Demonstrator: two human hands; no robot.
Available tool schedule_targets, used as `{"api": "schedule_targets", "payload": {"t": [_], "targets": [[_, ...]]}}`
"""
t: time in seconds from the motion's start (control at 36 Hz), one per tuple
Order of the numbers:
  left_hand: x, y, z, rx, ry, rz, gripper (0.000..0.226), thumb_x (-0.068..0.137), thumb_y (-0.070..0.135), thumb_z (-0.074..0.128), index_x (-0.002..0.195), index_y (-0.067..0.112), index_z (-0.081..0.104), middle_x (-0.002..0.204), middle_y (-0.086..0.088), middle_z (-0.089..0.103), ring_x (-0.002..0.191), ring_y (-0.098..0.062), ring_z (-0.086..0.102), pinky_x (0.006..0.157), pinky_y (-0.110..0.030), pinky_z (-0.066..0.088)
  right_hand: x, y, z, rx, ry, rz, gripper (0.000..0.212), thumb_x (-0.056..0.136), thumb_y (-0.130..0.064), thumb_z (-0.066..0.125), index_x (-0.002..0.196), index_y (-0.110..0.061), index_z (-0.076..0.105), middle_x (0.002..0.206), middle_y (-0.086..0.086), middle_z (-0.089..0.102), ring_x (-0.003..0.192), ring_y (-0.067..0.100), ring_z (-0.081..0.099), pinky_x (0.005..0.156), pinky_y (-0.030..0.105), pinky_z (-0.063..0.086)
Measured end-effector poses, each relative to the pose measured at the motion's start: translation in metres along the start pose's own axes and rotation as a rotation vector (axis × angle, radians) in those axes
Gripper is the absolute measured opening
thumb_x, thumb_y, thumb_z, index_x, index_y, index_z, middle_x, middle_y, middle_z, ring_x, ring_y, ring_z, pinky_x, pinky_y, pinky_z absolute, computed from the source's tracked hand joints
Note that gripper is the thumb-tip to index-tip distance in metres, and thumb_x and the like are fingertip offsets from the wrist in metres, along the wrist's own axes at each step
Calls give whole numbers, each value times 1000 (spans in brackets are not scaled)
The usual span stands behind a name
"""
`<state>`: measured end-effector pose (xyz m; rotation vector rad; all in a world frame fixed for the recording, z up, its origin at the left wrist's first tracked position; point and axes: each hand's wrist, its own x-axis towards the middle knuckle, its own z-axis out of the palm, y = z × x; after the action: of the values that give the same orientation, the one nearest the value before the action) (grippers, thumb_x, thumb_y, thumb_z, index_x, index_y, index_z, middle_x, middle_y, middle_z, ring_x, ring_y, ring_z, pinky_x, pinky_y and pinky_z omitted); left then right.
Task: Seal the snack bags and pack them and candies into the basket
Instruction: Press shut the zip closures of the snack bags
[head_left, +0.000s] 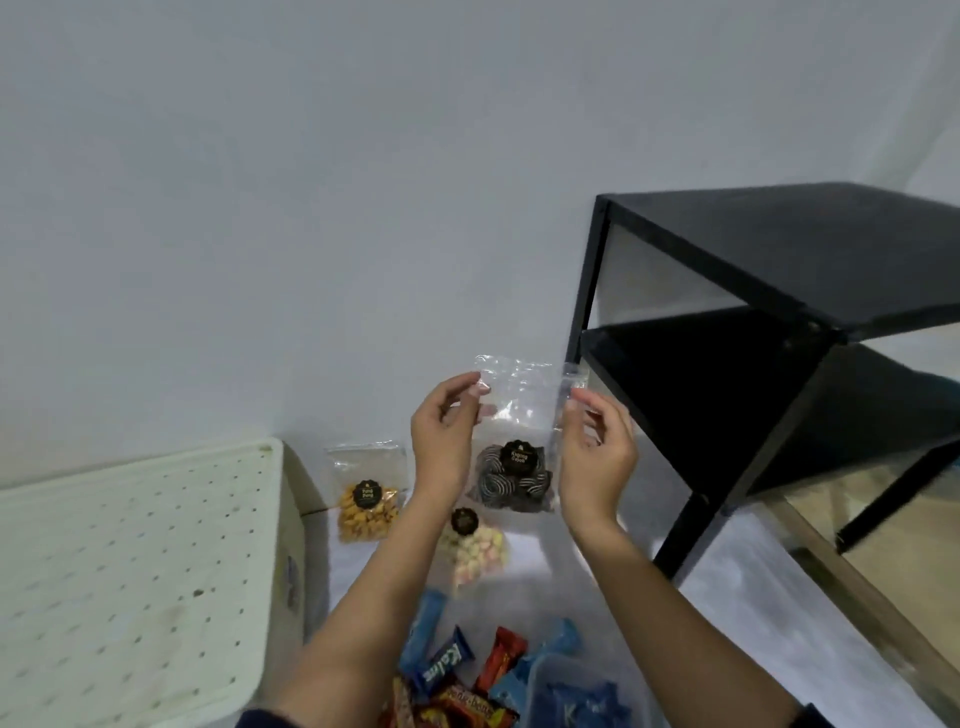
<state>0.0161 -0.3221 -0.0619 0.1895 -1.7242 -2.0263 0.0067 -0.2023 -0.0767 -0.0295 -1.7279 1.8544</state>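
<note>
Bags: three clear snack bags, each with round black label. Striped-snack bag (514, 475), label "Kuping Gajah", held up above white surface (571, 561). Left hand (441, 441) fingers (470, 384) pinch its top left corner, right hand (597, 457) fingers (582, 397) its top right. Orange-snack bag (366, 501) and pastel-snack bag (475, 553) below, labels unreadable. Candy bars (452, 667) heaped nearest camera, count unclear: blue wrapper starting "Kal", red one partly reading "beng".

Label (518, 457) on snack bag (519, 395): "Kuping Gajah". Blue candy wrapper (441, 662): "Kalm…". Red wrapper (467, 709): "…beng".
</note>
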Motion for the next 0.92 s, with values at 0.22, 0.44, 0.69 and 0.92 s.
{"api": "schedule_targets", "payload": {"t": [0.22,0.44,0.69,0.92], "targets": [[-9,74,-39,-93,90,162,18,94,12,54,110,8,59,84,-5,69,71,-11,68,72,-21,54,0,-73,39,346,-162,6,30,84,-2,65,96,-25,50,84,-1,62,77,18,62,69,28,52],[-14,107,-71,-92,91,206,15,91,15,57,104,14,66,91,-1,72,85,-9,69,78,-17,53,3,-103,47,342,-450,36,15,82,-5,67,82,-19,66,83,2,65,83,19,61,64,20,54],[-15,124,-88,-118,7,181,11,90,17,58,94,20,67,92,9,72,92,-11,67,91,-28,48,3,-114,46,247,-589,-56,15,86,-8,64,76,-20,61,80,-2,62,84,17,60,68,23,55],[-12,129,-84,-154,-4,173,11,90,14,58,94,18,67,87,8,71,86,-9,67,84,-21,50,8,-124,42,218,-587,-112,25,85,-6,63,68,-24,59,73,-10,62,83,18,59,74,41,47]]}}
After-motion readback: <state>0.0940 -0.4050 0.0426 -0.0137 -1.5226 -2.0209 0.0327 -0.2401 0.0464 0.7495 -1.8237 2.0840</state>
